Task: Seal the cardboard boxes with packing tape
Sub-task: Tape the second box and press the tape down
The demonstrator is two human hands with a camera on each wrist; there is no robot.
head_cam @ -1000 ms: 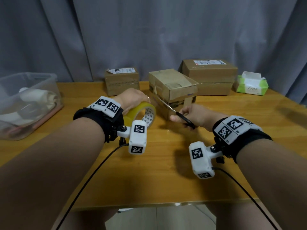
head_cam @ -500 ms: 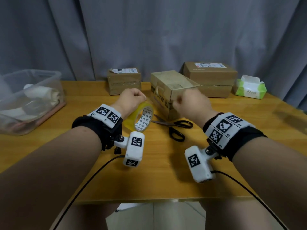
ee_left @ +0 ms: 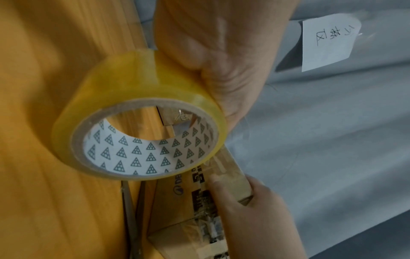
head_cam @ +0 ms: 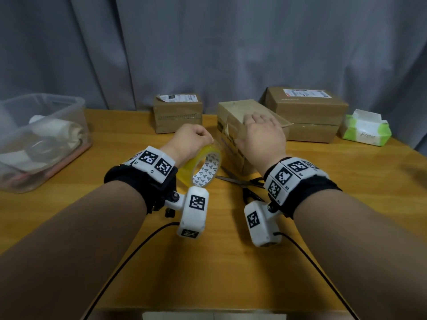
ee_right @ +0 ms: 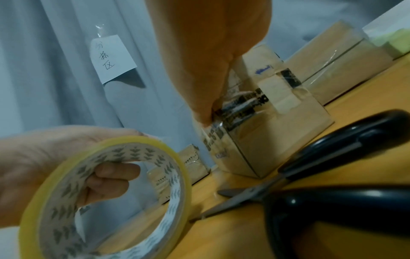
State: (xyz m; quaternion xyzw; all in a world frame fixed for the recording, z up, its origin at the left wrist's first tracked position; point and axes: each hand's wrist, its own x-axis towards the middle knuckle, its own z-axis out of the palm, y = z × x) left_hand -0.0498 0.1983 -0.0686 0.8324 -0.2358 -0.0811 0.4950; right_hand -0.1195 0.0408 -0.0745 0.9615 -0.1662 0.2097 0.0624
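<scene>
Right hand [head_cam: 262, 132] spread flat on the middle box [head_cam: 233, 112]; left hand [head_cam: 190, 139], just beside it, grips the tape roll [head_cam: 203, 169] above the scissors [head_cam: 245, 183].

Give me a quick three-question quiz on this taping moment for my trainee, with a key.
1. True or false: the right hand grips the scissors.
2. Which thing does the left hand hold? A) tissue pack B) tape roll C) plastic bin
3. Fill in: the right hand lies flat on the top of the middle ____.

Key:
1. False. The scissors lie on the table in front of the middle box, and no hand touches them.
2. B. Its fingers curl round the yellow tape roll.
3. Box. The palm lies on its top and the thumb presses the taped near face.
</scene>
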